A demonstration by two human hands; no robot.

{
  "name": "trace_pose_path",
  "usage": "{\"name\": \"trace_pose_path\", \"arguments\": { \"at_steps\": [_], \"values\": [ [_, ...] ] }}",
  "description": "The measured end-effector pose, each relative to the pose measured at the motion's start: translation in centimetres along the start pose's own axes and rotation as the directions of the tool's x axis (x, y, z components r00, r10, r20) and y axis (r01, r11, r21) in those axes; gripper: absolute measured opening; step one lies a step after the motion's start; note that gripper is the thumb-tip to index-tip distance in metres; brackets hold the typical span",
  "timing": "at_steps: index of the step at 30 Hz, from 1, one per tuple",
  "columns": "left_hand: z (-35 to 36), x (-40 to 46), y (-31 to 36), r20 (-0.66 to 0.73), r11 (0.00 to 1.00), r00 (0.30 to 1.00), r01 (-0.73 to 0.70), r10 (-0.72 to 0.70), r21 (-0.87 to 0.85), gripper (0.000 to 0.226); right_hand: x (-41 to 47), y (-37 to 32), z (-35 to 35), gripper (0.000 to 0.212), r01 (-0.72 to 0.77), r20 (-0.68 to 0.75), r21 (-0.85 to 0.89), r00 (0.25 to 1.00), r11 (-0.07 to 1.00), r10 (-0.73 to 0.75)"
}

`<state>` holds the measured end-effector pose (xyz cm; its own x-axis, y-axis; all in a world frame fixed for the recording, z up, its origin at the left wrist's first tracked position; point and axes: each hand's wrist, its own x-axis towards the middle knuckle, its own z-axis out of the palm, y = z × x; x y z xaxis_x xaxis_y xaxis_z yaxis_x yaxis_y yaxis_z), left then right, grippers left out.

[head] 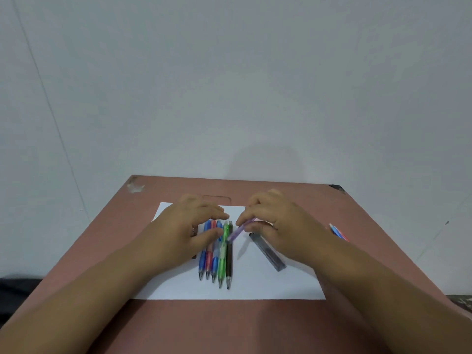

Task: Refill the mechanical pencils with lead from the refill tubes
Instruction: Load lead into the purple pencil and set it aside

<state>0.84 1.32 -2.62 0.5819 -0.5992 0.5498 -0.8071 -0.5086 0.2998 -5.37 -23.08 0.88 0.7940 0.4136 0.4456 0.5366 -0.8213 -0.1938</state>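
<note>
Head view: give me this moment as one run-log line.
right hand: pinches purple pencil | left hand: open over pencil row | refill tube: flat on paper | refill: not begun

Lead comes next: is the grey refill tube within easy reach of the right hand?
Probably yes: the grey refill tube lies uncovered just beside the right hand, but that hand holds the purple pencil.

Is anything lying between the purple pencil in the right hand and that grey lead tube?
Nothing visible. The translucent purple mechanical pencil is held just left of the grey rectangular refill tube, with only bare white paper between them.
</note>
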Motion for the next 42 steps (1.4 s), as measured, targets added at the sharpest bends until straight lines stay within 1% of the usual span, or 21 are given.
{"name": "trace_pose_path", "arguments": {
  "at_steps": [2,3,6,8,9,11,14,17,19,21,23,25,27,29,31,33,34,36,38,39,42],
  "values": [
    [-0.3,0.5,0.8,-0.009,0.999,1.000,0.020,-0.020,-0.034,0.034,0.3,-0.6,-0.6,0.013,-0.050,-0.074,0.137,0.995,0.989,0.061],
    [-0.4,0.8,1.2,-0.007,0.996,0.999,0.046,-0.047,-0.070,0.033,0.5,-1.0,-1.0,0.015,-0.110,-0.076,0.252,0.988,0.961,0.133],
    [-1.0,1.6,1.7,-0.061,0.991,0.994,0.088,-0.095,-0.105,0.039,1.1,-2.0,-1.9,0.015,-0.268,-0.031,0.568,0.938,0.778,0.346],
    [-1.7,2.0,1.9,-0.156,0.992,0.981,0.105,-0.114,-0.068,0.049,1.6,-2.4,-2.2,0.010,-0.287,-0.036,0.712,0.896,0.641,0.442],
    [-1.9,2.2,1.9,-0.212,0.996,0.973,0.087,-0.091,-0.026,0.054,1.9,-2.5,-2.3,0.008,-0.292,-0.038,0.757,0.873,0.584,0.486],
    [-2.4,2.7,2.1,-0.270,0.994,0.963,0.028,0.000,0.101,0.062,2.5,-2.5,-2.5,0.005,-0.318,-0.015,0.808,0.830,0.496,0.558],
    [-2.6,3.9,2.0,-0.234,0.960,0.959,-0.098,0.162,0.263,0.062,3.1,-2.1,-2.4,0.009,-0.368,0.104,0.867,0.794,0.336,0.599],
    [-2.2,4.3,1.7,-0.229,0.931,0.924,-0.241,0.306,0.274,0.043,3.5,-1.6,-1.7,0.013,-0.397,0.234,0.902,0.779,0.168,0.582],
    [-1.6,4.1,1.5,-0.258,0.900,0.880,-0.321,0.399,0.296,0.025,3.6,-1.6,-1.2,0.011,-0.405,0.298,0.911,0.777,0.078,0.554],
    [-1.0,3.9,1.4,-0.285,0.874,0.839,-0.381,0.464,0.301,0.016,3.4,-1.6,-0.4,0.011,-0.402,0.343,0.916,0.787,0.004,0.512],
    [-0.6,3.9,1.5,-0.320,0.871,0.815,-0.410,0.482,0.269,0.014,3.0,-1.5,0.4,0.014,-0.405,0.367,0.914,0.792,-0.030,0.488],
    [-0.4,4.0,1.6,-0.365,0.890,0.812,-0.401,0.455,0.218,0.014,2.7,-1.3,0.9,0.017,-0.418,0.372,0.908,0.785,-0.019,0.496],
    [-0.2,3.9,1.6,-0.380,0.909,0.826,-0.380,0.416,0.169,0.014,2.2,-0.9,1.1,0.019,-0.425,0.336,0.904,0.766,0.041,0.548],
    [0.0,3.8,1.5,-0.355,0.923,0.852,-0.357,0.384,0.141,0.016,1.6,-0.3,1.0,0.018,-0.415,0.237,0.894,0.756,0.167,0.611],
    [0.2,3.8,1.3,-0.335,0.938,0.876,-0.317,0.347,0.140,0.020,1.0,0.0,0.7,0.014,-0.351,0.079,0.876,0.779,0.329,0.621],
    [0.3,3.8,1.1,-0.332,0.944,0.885,-0.286,0.325,0.163,0.020,0.5,-0.2,0.4,0.018,-0.207,-0.104,0.855,0.830,0.476,0.548],
    [0.3,3.8,1.0,-0.335,0.943,0.884,-0.280,0.327,0.182,0.019,0.3,-0.5,0.2,0.019,-0.123,-0.180,0.832,0.862,0.541,0.474],
    [0.4,3.8,0.5,-0.341,0.937,0.877,-0.280,0.339,0.211,0.018,0.0,-1.2,0.1,0.018,-0.005,-0.271,0.732,0.915,0.681,0.298],
    [0.3,3.8,0.1,-0.343,0.931,0.871,-0.285,0.351,0.227,0.016,0.1,-1.5,0.7,0.018,0.044,-0.330,0.572,0.926,0.819,0.181],
    [0.3,3.8,0.1,-0.344,0.929,0.869,-0.289,0.356,0.231,0.016,0.3,-1.6,1.0,0.019,0.051,-0.356,0.517,0.921,0.854,0.160],
    [0.4,3.8,0.1,-0.342,0.925,0.863,-0.316,0.373,0.211,0.017,0.7,-1.6,1.4,0.017,0.074,-0.421,0.443,0.897,0.893,0.134]
  ]
}}
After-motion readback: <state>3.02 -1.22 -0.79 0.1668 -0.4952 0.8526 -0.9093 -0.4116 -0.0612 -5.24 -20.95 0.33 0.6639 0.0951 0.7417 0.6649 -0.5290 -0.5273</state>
